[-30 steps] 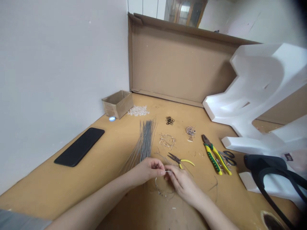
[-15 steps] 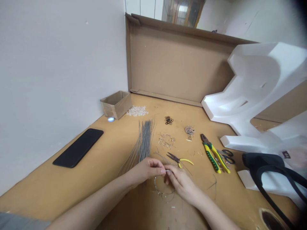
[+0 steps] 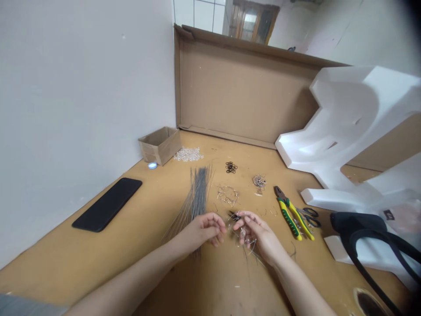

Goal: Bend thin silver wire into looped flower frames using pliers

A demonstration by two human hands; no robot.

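My right hand (image 3: 261, 237) has its thumb and fingers closed around a thin wire loop (image 3: 253, 246) that carries small clear pieces, with loose wire ends hanging below. A short gap to its left, my left hand (image 3: 205, 229) has loosely curled fingers, with nothing visible in them. Beneath and behind the left hand lies a bundle of straight grey wires (image 3: 199, 191). The dark jaws of the small pliers (image 3: 234, 215) show just behind the right hand, which covers their handles. Beyond them is a ring-shaped pile of bent wires (image 3: 228, 195).
Green-and-yellow pliers (image 3: 289, 215) and scissors (image 3: 311, 216) lie to the right. Farther back are black rings (image 3: 231, 167), a wire coil (image 3: 259, 180), clear beads (image 3: 189, 153) and a cardboard box (image 3: 160, 145). A black phone (image 3: 108, 204) lies left; white foam (image 3: 348, 118) stands right.
My hands were together on the wire loop; now they are apart. The left hand has let go, and the right hand has moved slightly right and up with the loop, over the small pliers.
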